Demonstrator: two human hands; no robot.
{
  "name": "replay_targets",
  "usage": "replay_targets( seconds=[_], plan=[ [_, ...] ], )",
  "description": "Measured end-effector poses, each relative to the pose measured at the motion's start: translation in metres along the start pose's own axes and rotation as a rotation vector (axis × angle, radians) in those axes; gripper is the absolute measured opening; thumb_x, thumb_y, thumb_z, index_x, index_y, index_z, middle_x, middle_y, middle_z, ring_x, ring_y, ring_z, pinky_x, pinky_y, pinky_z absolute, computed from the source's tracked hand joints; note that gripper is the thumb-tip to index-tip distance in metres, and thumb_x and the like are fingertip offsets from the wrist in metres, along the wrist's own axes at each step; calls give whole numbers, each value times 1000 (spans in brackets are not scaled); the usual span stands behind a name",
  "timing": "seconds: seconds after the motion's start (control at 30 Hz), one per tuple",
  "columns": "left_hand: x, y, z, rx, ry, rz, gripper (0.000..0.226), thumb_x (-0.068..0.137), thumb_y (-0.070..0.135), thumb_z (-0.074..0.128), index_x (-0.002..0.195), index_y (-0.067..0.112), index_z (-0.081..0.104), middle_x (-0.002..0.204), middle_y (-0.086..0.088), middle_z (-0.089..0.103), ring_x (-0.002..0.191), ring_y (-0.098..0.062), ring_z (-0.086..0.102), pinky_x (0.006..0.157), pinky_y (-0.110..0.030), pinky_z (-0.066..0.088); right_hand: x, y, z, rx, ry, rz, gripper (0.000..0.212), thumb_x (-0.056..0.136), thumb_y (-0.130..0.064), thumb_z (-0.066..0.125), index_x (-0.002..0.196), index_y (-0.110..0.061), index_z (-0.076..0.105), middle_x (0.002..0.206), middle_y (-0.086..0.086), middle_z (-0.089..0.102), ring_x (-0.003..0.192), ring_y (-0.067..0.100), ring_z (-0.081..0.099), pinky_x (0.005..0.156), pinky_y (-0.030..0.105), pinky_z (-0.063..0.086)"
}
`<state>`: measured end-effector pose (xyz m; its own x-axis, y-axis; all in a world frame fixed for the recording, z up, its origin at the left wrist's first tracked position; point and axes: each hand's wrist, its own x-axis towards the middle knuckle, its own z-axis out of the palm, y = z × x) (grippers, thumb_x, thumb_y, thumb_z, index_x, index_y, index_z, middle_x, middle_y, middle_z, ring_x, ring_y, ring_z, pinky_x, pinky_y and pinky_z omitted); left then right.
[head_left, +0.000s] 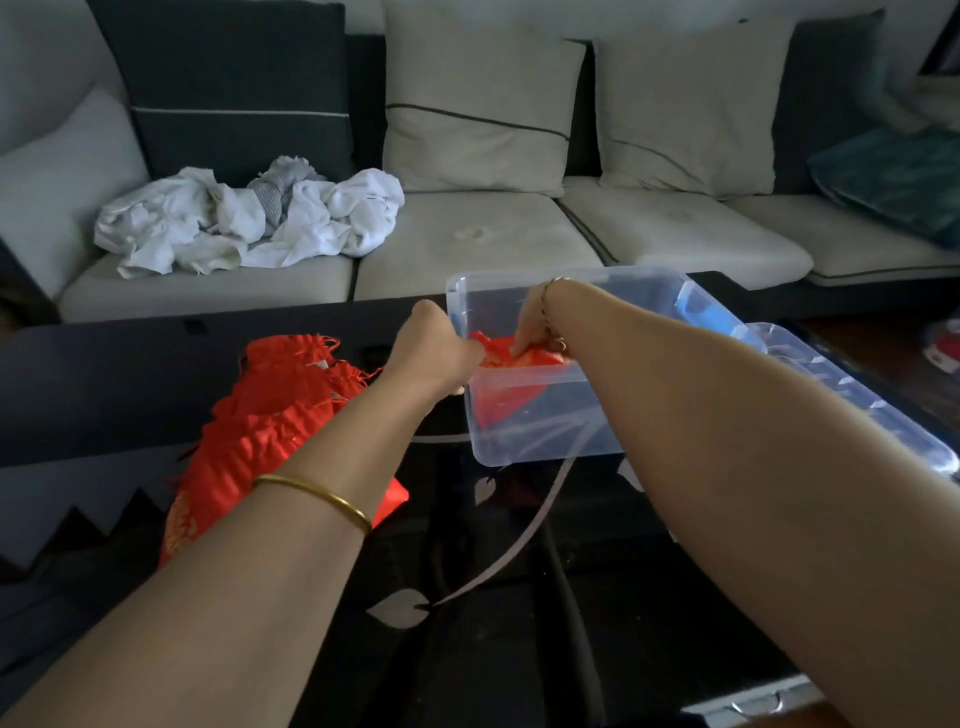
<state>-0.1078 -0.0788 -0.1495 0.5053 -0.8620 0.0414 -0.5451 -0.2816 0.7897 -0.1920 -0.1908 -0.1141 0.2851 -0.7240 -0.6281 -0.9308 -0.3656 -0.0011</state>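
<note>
Red folded satin cloth (519, 358): lying inside the clear rectangular plastic tub (545, 452), against its near-left part, folded small, I judge, so that it fits flat on the floor of the tub.
Right hands side: the right hand (535, 322) reaches down over the tub from 5 o'clock, fingers bent downward and closed on the cloth's top edge, seemingly to seat it.
Left hands side: the left hand (434, 353) comes in from 7 o'clock, fingers curled tight at the tub's left rim, where the cloth's corner is. It appears to pinch that corner, though the fingertips are hidden behind the knuckles.
Hands together: close to each other, both clamped on the one cloth, one at each end, which keeps the fold from springing loose.
Wrist: a thin gold bangle (317, 496) sits on the left forearm.
Next supply: a heap of fringed red fabric (270, 415) lies at 9 o'clock of the tub, near the left arm.
Lid: a clear plastic lid with blue latch (857, 405) rests at 3 o'clock, touching the tub.
Worktop: dark glossy glass worktop (104, 379) carries all of this.
Beyond: a pale grey sofa (493, 234) at 12 o'clock, with crumpled white laundry (249, 218) at 11 o'clock.
</note>
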Motion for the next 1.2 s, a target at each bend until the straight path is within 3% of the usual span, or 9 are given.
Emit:
replay_targets(
  seconds=[0.07,0.23,0.3,0.4,0.57,0.67,0.8,1.07,1.2],
  plan=[
    [-1,-1,0,-3,-11,8,30,77,13,59,98,-9,55,85,-19,64,57,-25,60,53,-30,52,3,-3,9,-139,-48,26,33,100,-31,39,82,-8,55,72,2,57,63,13,51,59,24,39],
    [-13,-6,-8,-96,16,33,22,88,23,58,93,2,53,85,-12,61,65,-23,61,54,-32,56,-21,-1,21,-266,102,-13,39,100,-22,40,132,0,47,131,11,52,105,20,52,78,30,42],
    [-17,-17,-15,-132,98,17,13,89,20,58,89,10,50,95,-14,60,77,-26,64,62,-38,58,-32,2,22,-140,138,-16,37,98,-17,43,130,1,49,116,8,58,110,25,57,67,27,45],
    [-35,-42,-33,-100,212,-64,29,84,13,56,112,7,55,113,-16,61,103,-31,61,89,-44,52,-43,3,19,195,270,-107,32,94,-5,43,122,7,54,76,9,56,65,19,54,59,28,44],
    [-78,-78,-59,85,483,-184,38,86,11,53,124,12,57,129,-16,52,121,-35,46,100,-40,38,-85,-21,40,796,676,-433,25,85,3,50,107,2,62,92,19,69,66,23,61,63,33,54],
    [-98,-87,-62,188,532,-269,42,88,13,53,130,16,51,137,-14,41,126,-36,35,99,-47,35,-115,-52,87,898,535,-600,21,88,6,46,102,1,61,81,16,66,61,21,60,52,26,51],
    [-108,-109,-65,294,482,-295,40,91,15,47,131,13,49,138,-15,39,127,-37,33,102,-49,30,-106,-93,142,745,300,-602,25,87,5,50,110,5,59,93,27,66,81,36,68,75,48,57],
    [-101,-134,-69,237,460,-287,45,88,15,52,132,16,43,134,-11,48,125,-35,41,101,-51,32,-71,-129,175,725,383,-560,43,87,-18,60,117,12,53,109,28,61,89,40,61,83,50,50],
    [-95,-139,-68,77,463,-266,52,88,18,55,136,17,38,128,-10,55,119,-33,51,100,-51,40,-60,-135,180,836,360,-527,22,84,-23,64,78,-3,55,80,14,55,74,26,52,67,35,44]
  ],
)
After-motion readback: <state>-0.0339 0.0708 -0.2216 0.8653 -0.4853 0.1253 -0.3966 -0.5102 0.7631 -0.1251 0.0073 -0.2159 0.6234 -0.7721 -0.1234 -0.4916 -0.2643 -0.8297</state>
